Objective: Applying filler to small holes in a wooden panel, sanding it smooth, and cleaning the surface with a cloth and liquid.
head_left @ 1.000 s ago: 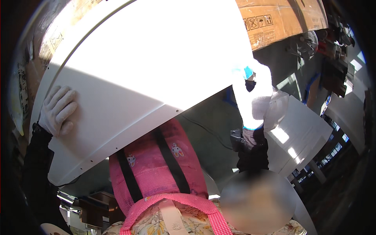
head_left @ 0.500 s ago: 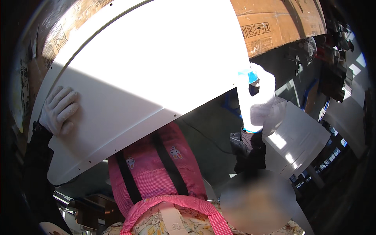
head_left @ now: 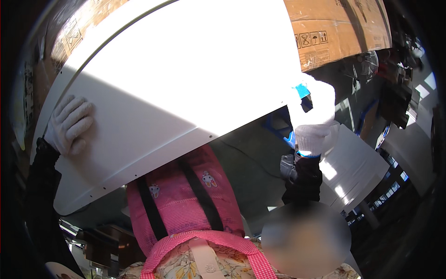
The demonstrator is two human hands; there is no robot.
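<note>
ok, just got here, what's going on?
A person in white gloves and a pink apron is working at a large white panel. The left hand rests on the panel's shaded left part, fingers bent. The right hand is at the lower right edge, curled around a small blue piece; glare hides what that is. Cardboard shows beyond the panel.

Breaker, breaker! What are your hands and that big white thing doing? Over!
Left gloved hand on white panel. Right gloved hand at its edge, holding blue piece. Brown cardboard beyond; bright glare, no obvious obstacle.
</note>
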